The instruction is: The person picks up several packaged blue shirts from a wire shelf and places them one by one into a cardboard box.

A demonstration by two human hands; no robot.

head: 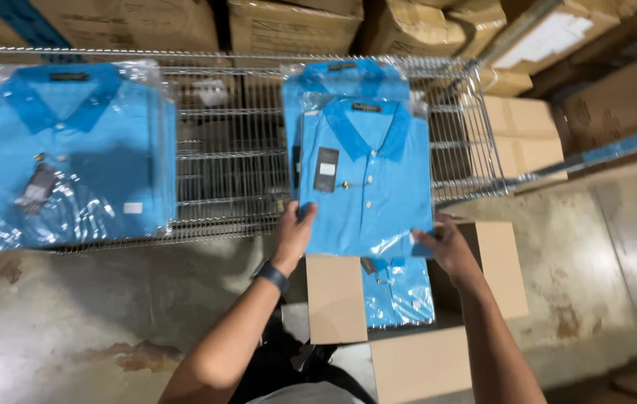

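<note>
Our left hand [292, 236] and right hand [445, 247] pinch the bagged blue shirt's [367, 179] lower corners over the wire shelf [228, 157], fingers closed; it hides the shirt beneath and part of the open box [498, 262].

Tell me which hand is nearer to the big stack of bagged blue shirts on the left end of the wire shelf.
Left. The left hand grips the held shirt's lower left corner, on the side toward that stack. The right hand holds the opposite corner, farther away above the open box.
</note>
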